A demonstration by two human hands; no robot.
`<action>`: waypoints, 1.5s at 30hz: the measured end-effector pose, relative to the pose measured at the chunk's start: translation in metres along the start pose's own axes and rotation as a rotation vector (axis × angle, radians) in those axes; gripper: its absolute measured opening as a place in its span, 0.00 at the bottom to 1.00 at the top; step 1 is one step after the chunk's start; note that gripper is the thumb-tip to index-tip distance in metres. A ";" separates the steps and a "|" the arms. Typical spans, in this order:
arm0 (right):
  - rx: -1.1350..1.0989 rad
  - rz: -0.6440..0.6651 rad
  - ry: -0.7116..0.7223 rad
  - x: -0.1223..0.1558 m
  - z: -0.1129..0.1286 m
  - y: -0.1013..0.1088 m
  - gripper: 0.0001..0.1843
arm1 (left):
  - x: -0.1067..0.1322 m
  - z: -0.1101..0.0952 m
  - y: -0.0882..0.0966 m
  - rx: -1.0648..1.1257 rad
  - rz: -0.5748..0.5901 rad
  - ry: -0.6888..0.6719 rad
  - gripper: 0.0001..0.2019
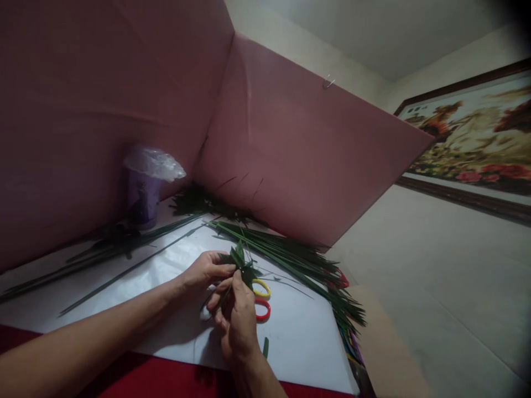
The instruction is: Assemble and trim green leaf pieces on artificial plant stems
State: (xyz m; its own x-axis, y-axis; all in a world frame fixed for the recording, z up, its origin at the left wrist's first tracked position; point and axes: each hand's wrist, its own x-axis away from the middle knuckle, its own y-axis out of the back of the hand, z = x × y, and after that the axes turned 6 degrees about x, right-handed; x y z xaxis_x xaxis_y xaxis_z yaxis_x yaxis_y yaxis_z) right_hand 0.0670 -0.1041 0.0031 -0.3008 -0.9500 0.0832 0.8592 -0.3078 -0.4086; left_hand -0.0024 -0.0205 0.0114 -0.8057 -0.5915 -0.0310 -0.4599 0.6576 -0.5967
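Note:
A small folded piece of green leaf strips point(241, 262) is held above the white sheet point(290, 331). My left hand point(205, 271) pinches its left side with fingers closed. My right hand point(236, 318) comes up from below, fingers closed on the same leaf piece. Just right of my hands lie scissors with a yellow handle ring point(262, 288) and a red one point(263, 309). A short green leaf scrap point(265, 347) lies near my right wrist.
A bundle of long green leaf strips point(290, 257) runs along the pink backdrop point(290, 166). More long leaves point(103, 249) lie at the left. A purple cup covered with plastic point(145, 190) stands in the corner. A framed painting point(477, 138) hangs at the right.

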 end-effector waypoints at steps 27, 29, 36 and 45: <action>0.391 -0.288 0.127 -0.019 -0.007 0.018 0.18 | -0.012 0.005 0.011 -0.269 -0.348 -0.170 0.12; 0.411 -0.301 0.106 -0.018 -0.008 0.018 0.17 | -0.014 0.007 0.014 -0.242 -0.382 -0.156 0.13; 0.426 -0.271 0.140 -0.016 -0.008 0.019 0.15 | -0.015 0.011 0.016 -0.087 -0.341 -0.086 0.13; 0.423 -0.281 0.120 -0.020 -0.007 0.021 0.15 | -0.013 0.015 0.014 -0.103 -0.323 -0.091 0.14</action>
State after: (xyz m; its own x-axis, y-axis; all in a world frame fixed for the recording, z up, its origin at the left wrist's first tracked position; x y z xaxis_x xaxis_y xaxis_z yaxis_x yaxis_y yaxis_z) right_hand 0.0881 -0.0911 -0.0136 -0.5678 -0.8229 0.0215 0.8232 -0.5675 0.0191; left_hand 0.0074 -0.0099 -0.0087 -0.5778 -0.8130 0.0722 -0.7248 0.4704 -0.5035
